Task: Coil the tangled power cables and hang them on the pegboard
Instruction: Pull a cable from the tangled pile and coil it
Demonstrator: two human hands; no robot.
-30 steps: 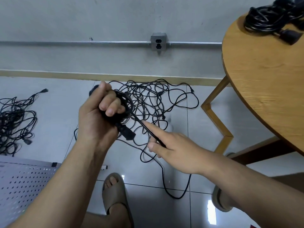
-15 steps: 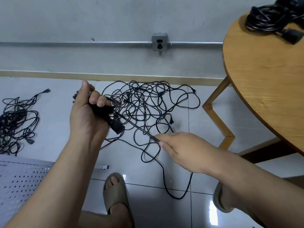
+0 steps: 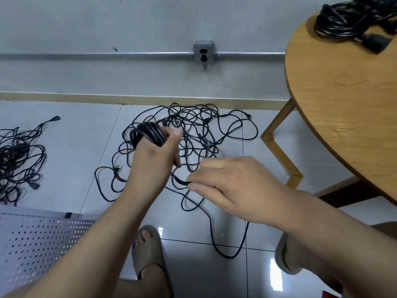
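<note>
My left hand (image 3: 155, 157) grips a small coil of black cable (image 3: 146, 132), its loops showing above my fingers. My right hand (image 3: 232, 183) pinches the same cable's free run (image 3: 179, 179) just right of the left hand. That run trails down to the floor in a long loop (image 3: 227, 252) between my feet. Behind my hands a tangled heap of black cables (image 3: 193, 130) lies on the grey tiles. The white perforated pegboard (image 3: 32, 244) lies flat at the lower left.
A second tangle of black cables (image 3: 19, 160) lies on the floor at the left. A round wooden table (image 3: 348, 104) at the right carries a coiled cable bundle (image 3: 352, 20). Its wooden leg (image 3: 279, 147) stands near the heap. A wall outlet (image 3: 203, 52) sits on a metal conduit.
My left hand turned over, bringing the coil above its fingers. My right hand slid along the cable toward the left hand and now pinches it close by. The view shifted slightly.
</note>
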